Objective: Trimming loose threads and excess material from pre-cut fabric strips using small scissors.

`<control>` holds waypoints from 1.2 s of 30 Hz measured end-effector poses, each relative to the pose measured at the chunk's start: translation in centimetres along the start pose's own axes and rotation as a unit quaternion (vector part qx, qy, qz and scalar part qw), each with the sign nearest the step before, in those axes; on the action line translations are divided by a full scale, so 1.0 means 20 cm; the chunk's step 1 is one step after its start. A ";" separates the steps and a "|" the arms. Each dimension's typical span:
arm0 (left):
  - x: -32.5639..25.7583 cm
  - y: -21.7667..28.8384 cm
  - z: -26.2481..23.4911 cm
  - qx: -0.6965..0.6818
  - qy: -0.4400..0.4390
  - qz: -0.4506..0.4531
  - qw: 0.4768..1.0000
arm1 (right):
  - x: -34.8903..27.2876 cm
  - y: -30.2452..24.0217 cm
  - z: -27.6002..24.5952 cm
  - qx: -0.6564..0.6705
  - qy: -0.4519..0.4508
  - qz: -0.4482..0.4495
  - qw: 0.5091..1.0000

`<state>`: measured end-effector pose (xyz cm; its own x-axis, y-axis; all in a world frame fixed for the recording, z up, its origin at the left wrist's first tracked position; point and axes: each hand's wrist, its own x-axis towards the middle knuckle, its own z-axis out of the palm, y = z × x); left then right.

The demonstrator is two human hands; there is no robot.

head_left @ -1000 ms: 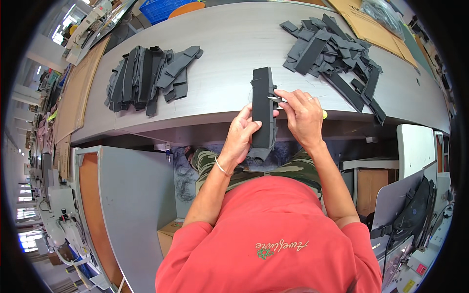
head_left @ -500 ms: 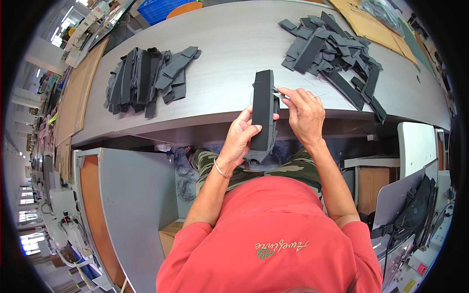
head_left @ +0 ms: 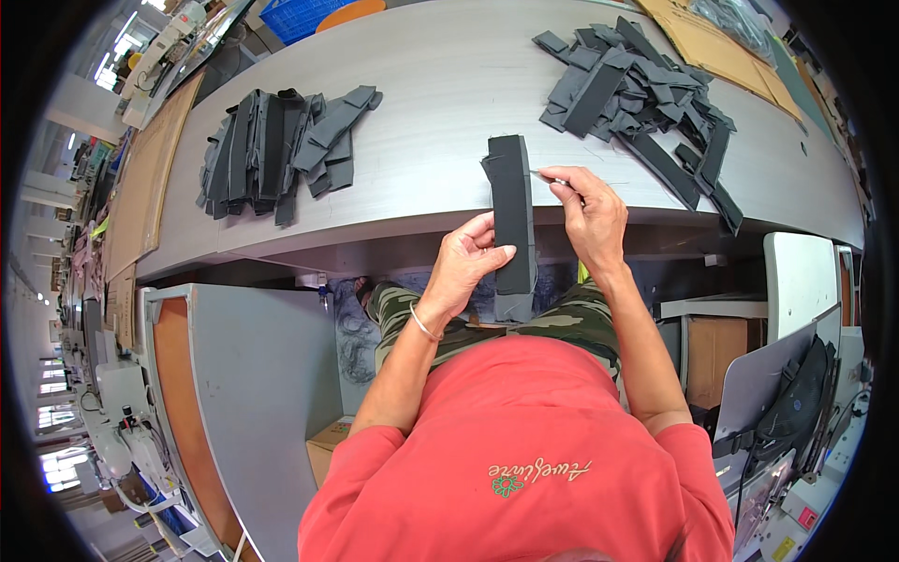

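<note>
My left hand (head_left: 471, 259) grips a dark grey fabric strip (head_left: 511, 211) near its lower half, thumb on top and fingers behind. The strip stands lengthwise over the table's front edge, with a lighter grey layer showing along its right side and lower end. To the right of it, my right hand (head_left: 592, 211) pinches a small pointed metal tool (head_left: 559, 182), mostly hidden by the fingers. The tool's tip points left, close to the strip's right edge. Whether it touches the fabric I cannot tell.
On the pale table (head_left: 440, 84) lie a pile of grey strips (head_left: 272, 155) at left and a looser heap (head_left: 646, 103) at right. Cardboard (head_left: 726, 47) covers the far right corner. A grey cabinet panel (head_left: 253, 365) stands left of my legs.
The strip has turned in my left hand and shifted slightly right, its lighter side now facing differently. My right hand has drawn slightly away, with the tool tip farther from the fabric.
</note>
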<state>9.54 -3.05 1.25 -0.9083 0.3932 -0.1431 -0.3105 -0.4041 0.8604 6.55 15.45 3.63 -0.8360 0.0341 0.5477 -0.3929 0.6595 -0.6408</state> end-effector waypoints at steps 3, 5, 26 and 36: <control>0.00 -0.01 -0.01 0.029 0.009 0.006 1.000 | 0.01 -0.03 0.01 0.036 -0.044 0.015 0.998; 0.01 -0.02 0.00 0.057 0.009 0.011 0.998 | 0.01 -0.03 0.02 -0.004 -0.059 -0.019 0.998; 0.03 -0.03 -0.04 -0.072 -0.003 0.042 0.997 | -0.06 -0.01 -0.04 0.141 -0.064 0.086 0.984; 0.02 -0.01 -0.02 0.011 0.021 0.050 0.998 | -0.13 -0.07 -0.06 0.033 -0.140 -0.018 0.990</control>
<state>9.12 -3.17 0.80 -0.9454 0.3167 -0.0769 -0.2129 -0.4213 0.8816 9.82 15.25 3.72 -0.8909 -0.2027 0.4064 -0.4401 0.6062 -0.6625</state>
